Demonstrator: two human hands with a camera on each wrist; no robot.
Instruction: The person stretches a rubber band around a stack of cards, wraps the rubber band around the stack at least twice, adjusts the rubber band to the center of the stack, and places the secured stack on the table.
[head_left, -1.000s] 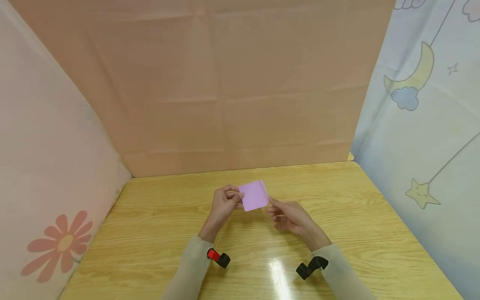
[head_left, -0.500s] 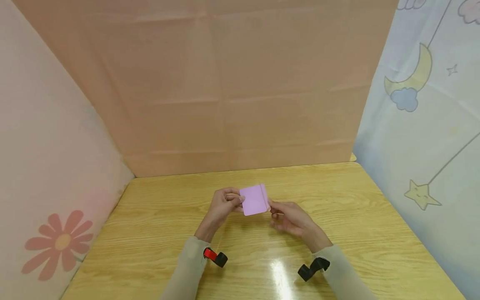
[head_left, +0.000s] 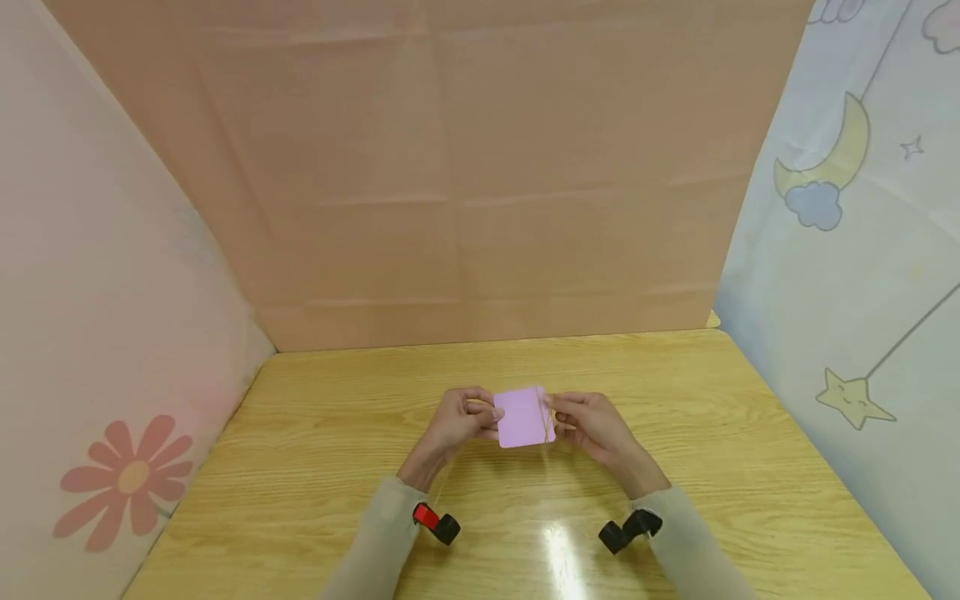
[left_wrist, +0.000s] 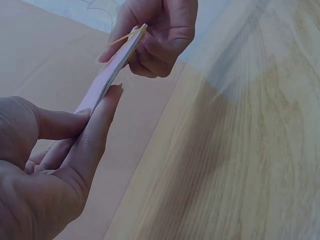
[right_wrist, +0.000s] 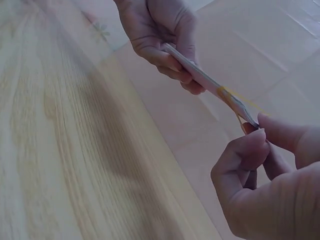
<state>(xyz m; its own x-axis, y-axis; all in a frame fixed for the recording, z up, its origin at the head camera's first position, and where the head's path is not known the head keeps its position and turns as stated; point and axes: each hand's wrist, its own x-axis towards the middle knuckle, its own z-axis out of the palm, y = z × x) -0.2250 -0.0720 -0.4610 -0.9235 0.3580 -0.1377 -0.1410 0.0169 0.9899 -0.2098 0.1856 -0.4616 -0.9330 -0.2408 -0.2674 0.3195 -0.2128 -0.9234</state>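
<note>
My left hand (head_left: 455,423) pinches the left edge of a thin stack of pink square cards (head_left: 519,418) between thumb and fingers, above the table. A thin yellow rubber band (head_left: 543,417) runs round the stack near its right edge, with strands crossing on the front. My right hand (head_left: 600,432) pinches the band at that edge with thumb and forefinger. In the right wrist view, the rubber band (right_wrist: 239,96) stretches from the stack to the right thumb (right_wrist: 280,131). In the left wrist view the stack (left_wrist: 102,82) shows edge-on, several thin layers thick.
A wood-grain table (head_left: 315,483) lies under both hands. A plain peach cloth (head_left: 450,183) hangs behind it, with patterned cloths at the left (head_left: 127,333) and right (head_left: 840,292). Black camera mounts sit on both wrists.
Both hands and the stack have shifted slightly right and down in the head view. The right hand has risen along the stack's right edge, and the band's strands now cross on the front.
</note>
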